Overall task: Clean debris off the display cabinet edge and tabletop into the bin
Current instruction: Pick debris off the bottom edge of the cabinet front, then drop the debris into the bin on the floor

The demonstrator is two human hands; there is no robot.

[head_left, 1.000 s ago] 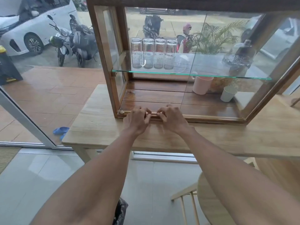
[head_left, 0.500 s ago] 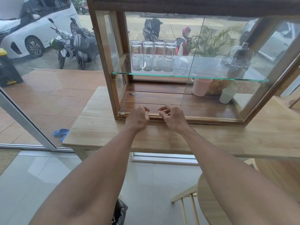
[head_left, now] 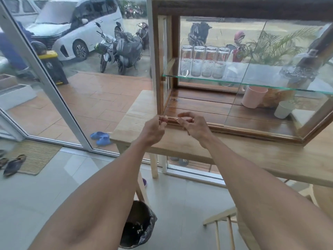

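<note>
A wood-framed glass display cabinet (head_left: 160, 73) stands on a light wooden table (head_left: 252, 156). Both hands are at the cabinet's front bottom rail (head_left: 234, 128), close to its left corner. My left hand (head_left: 155, 129) has its fingertips pinched together just above the rail. Beside it, my right hand (head_left: 193, 126) has its fingers curled, thumb and forefinger meeting over the rail. Any debris between the fingers is too small to see. A bin lined with a black bag (head_left: 138, 228) stands on the floor below the table's left end, between my forearms, with pale bits inside.
Inside the cabinet are several glasses (head_left: 205, 61) on a glass shelf, a pink cup (head_left: 253, 96) and a white cup (head_left: 283, 110) below. A wooden chair (head_left: 223, 230) stands at lower right. Sliding glass doors (head_left: 46, 73) are on the left, sandals (head_left: 13, 164) on a mat.
Both hands have shifted left along the rail toward the cabinet's corner. Their fingertips have lifted off the rail and drawn into pinches. The view has turned left and down, showing the bin.
</note>
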